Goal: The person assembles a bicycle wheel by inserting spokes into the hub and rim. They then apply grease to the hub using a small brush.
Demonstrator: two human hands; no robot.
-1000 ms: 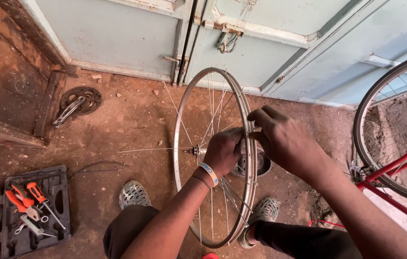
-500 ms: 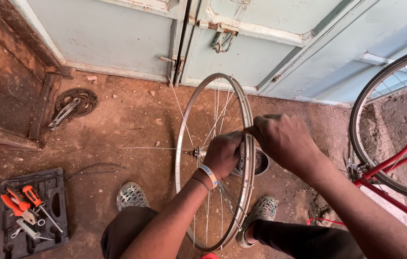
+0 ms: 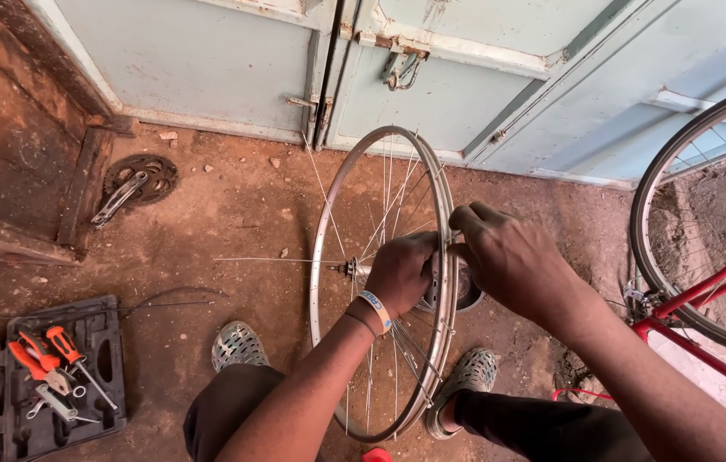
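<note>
The bare bicycle wheel (image 3: 380,282) stands upright on the dirt floor between the person's two feet, rim edge-on to the camera, with no tyre on it. Every place below is given from this wheel.

The left hand (image 3: 399,272) reaches in among the spokes and is closed into a grip near the hub (image 3: 348,269), on the side of the wheel nearer the rim's right edge; just what the fingers clasp is hidden by the hand itself. The right hand (image 3: 512,257) sits against the right side of the rim, fingers curled and pinched at the rim's inner face, seemingly on a spoke end or nipple, though the piece is too small to make out. A wristband (image 3: 374,310) circles the left wrist.

One loose spoke (image 3: 273,260) sticks out level from the hub toward the left. Farther left on the ground lies a crankset with chainring (image 3: 136,181), and at the lower left an open tool case (image 3: 46,376) with orange-handled tools. To the right of the wheel stands a red bicycle (image 3: 705,265); behind the wheel is a pale blue door (image 3: 311,60).

The wheel is steadied only by the two hands and the feet, so a hard twist at the rim could tip it sideways. The projecting spoke could snag a sleeve or bend if the wheel rolls. A small fitting pinched at the rim could slip and be lost in the loose red dirt
</note>
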